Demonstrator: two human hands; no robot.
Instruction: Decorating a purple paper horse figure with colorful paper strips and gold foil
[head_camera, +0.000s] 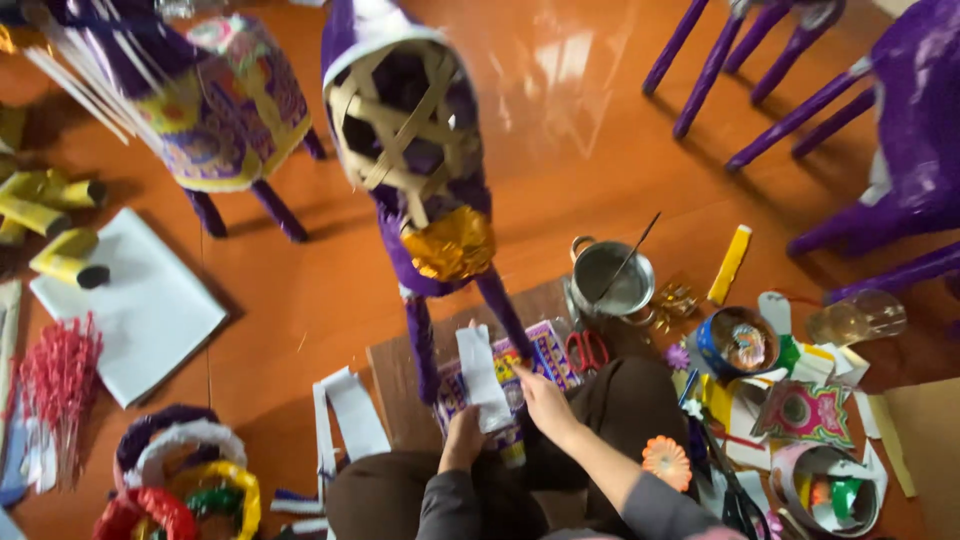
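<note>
Head view shows both hands, left hand (463, 438) and right hand (545, 400), pinching a white paper strip (482, 378) just below the purple frame figure (415, 150), where keeping it taut and flat seems wise before pressing.

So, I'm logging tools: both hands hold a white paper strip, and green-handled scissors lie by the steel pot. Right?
Not quite: in the head view the scissors have red handles. The rest stands: both the left hand and the right hand hold the white paper strip, near the steel pot.
</note>
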